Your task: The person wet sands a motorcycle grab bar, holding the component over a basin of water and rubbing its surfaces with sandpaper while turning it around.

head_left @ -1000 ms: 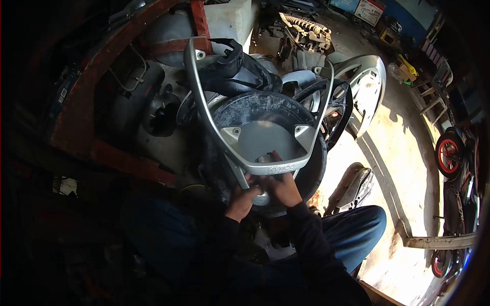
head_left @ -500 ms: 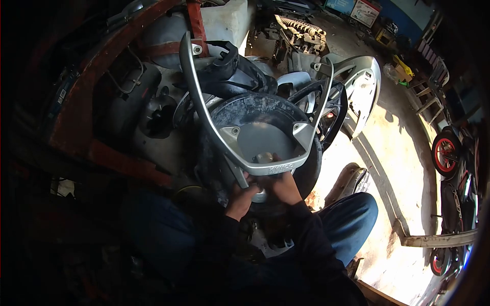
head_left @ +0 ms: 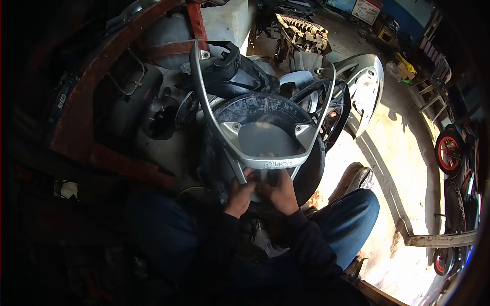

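A silver scooter grab rail [head_left: 278, 162] with raised lettering stands with its two arms pointing up, over a round black tub [head_left: 265, 102] that holds greyish liquid. My left hand [head_left: 240, 198] is closed on the rail's lower left strut, thumb up. Beside it, my right hand [head_left: 280, 194] grips the underside of the rail near the middle, its fingertips partly hidden behind the metal. Both hands are close together in front of the tub's near side, above my knees.
Black plastic scooter panels [head_left: 237, 76] lie behind the tub. A silver body panel [head_left: 365, 84] leans at the right. A red metal frame [head_left: 81, 102] stands on the left. Along the right edge is a motorcycle with a red wheel [head_left: 449, 152]. A dirty engine part [head_left: 303, 35] sits farther back.
The rail has shifted slightly, its left arm moving right and its lettered bar rising a little. My right hand has drawn back from behind the bar, and its thumb now shows below it.
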`<state>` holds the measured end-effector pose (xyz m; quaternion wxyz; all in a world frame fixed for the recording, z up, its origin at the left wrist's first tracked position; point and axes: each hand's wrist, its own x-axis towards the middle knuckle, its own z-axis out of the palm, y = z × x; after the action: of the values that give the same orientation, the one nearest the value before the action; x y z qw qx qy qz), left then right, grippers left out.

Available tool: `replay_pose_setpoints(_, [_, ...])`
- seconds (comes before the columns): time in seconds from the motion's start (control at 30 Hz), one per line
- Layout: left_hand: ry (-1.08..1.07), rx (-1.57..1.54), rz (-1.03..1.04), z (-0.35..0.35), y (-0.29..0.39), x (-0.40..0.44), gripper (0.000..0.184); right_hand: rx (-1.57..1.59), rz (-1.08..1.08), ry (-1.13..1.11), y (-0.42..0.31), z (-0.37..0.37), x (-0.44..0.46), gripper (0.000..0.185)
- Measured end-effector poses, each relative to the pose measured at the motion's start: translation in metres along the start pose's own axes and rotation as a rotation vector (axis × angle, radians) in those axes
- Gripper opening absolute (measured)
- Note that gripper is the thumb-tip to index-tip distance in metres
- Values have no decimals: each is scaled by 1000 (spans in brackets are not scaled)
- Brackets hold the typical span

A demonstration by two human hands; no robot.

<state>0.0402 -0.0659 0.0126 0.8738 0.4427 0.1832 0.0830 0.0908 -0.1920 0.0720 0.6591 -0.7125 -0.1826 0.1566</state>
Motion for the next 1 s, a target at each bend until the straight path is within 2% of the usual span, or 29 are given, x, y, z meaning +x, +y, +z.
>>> replay_pose_setpoints(0.07, [-50,-3,-43,-4,-2,1,59,196,165,53,4,0,14,84])
replay_pose_setpoints(0.1, [-73,-3,-63,-5,-2,1,60,199,164,53,-1,-1,11,84])
replay_pose_setpoints(0.17, [-58,-11,-77,-6,5,-1,58,250,104,-146,-16,-3,-4,90])
replay_pose_setpoints(0.2, [-38,-23,-53,-6,9,1,57,-140,-86,-89,-12,-3,-16,83])
replay_pose_setpoints(0.27, [-38,-59,-36,-1,8,3,54,-121,2,-64,-3,-3,-10,61])
replay_pose_setpoints(0.3, [-37,-57,-42,-4,2,0,54,-27,155,-87,-9,-5,4,55])
replay_pose_setpoints(0.33, [-42,-36,-32,-8,-5,2,54,107,178,-109,0,-5,19,49])
replay_pose_setpoints(0.47, [-8,-39,-2,-7,0,4,52,98,43,-55,7,-2,3,45])
replay_pose_setpoints(0.57, [58,53,-26,3,3,-5,53,121,84,-29,12,0,2,38])
replay_pose_setpoints(0.6, [16,40,-37,-1,-2,-5,55,256,248,-86,-8,-4,15,34])
replay_pose_setpoints(0.63, [-31,26,-40,-5,-5,-1,58,211,201,-58,-1,-4,19,25])
replay_pose_setpoints(0.73, [84,-7,-35,-11,-6,6,60,168,182,-109,6,-5,1,27])
replay_pose_setpoints(0.77, [85,-10,-29,-9,-6,7,60,201,54,-9,5,2,-5,28])
replay_pose_setpoints(0.83, [171,100,-2,-2,-10,0,62,225,-65,84,13,1,-2,29])
replay_pose_setpoints(0.87, [70,90,2,-12,-25,5,64,283,81,58,27,-3,10,37])
replay_pose_setpoints(0.93, [105,97,-5,2,-3,-5,64,399,303,46,24,-5,15,53])
replay_pose_setpoints(0.97, [147,102,-9,6,8,-6,64,398,300,39,13,-3,7,53])
replay_pose_setpoints(1.0, [167,108,-12,3,11,-3,65,352,199,16,3,-2,-6,52])
